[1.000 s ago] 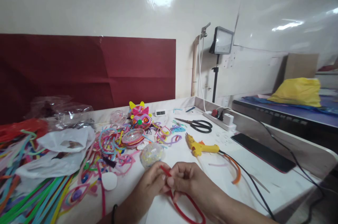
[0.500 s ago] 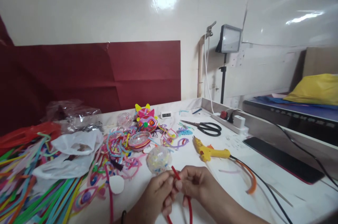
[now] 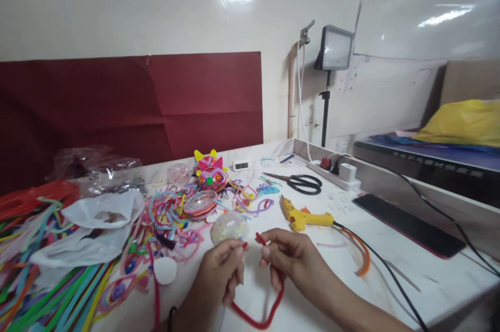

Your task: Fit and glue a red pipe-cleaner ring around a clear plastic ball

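A red pipe cleaner (image 3: pixel 269 318) hangs in a U-shaped loop between my two hands above the white table. My left hand (image 3: pixel 222 269) pinches one end, whose red tip pokes out past the thumb and forefinger. The other end is pinched by my right hand (image 3: pixel 291 256), with a short bit sticking up over the fingers. The two tips are a small gap apart. Just beyond my hands sits a clear round plastic ball (image 3: pixel 229 227) with coloured bits inside. A white oval piece (image 3: pixel 165 270) lies left of my left hand.
A yellow glue gun (image 3: pixel 307 216), black-handled scissors (image 3: pixel 304 184) and a dark phone (image 3: pixel 408 225) lie to the right. A power strip (image 3: pixel 336 174) stands at the table's raised edge. Leftward are pipe cleaners (image 3: pixel 74 295), a white plastic bag (image 3: pixel 105 212) and a colourful craft figure (image 3: pixel 211 173).
My hands have moved apart from their near-touching pinch. The red pipe cleaner's two ends are separated, and its loop shows more widely below. The camera view has shifted slightly.
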The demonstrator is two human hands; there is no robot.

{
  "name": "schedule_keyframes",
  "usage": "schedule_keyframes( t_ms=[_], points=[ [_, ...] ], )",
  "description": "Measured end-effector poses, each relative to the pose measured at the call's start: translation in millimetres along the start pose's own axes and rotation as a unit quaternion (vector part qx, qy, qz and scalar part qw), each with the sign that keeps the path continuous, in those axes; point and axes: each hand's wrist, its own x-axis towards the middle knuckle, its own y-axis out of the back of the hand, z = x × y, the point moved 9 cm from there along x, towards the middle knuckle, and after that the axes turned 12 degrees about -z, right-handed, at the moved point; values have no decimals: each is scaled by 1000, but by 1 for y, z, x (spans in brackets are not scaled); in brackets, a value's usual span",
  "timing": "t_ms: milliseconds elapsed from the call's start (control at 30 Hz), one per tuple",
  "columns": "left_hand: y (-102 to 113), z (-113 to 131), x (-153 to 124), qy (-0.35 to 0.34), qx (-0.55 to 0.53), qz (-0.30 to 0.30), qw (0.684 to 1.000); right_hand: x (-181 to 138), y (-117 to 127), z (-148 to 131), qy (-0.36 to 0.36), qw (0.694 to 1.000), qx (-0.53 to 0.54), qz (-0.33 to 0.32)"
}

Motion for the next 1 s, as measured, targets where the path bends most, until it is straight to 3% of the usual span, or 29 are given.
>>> schedule_keyframes(
  t_ms=[333, 600, 1000],
  points=[
    [-3, 3, -3, -26, 28, -18, 999, -6, 0, -16, 39, 974, -222, 3],
    [1, 3, -4, -13, 36, 9, 999, 0, 0, 2, 8, 991, -137, 1],
    [-2, 9, -10, -11, 13, 14, 1000, 1, -6, 1, 5, 992, -129, -5]
  ],
)
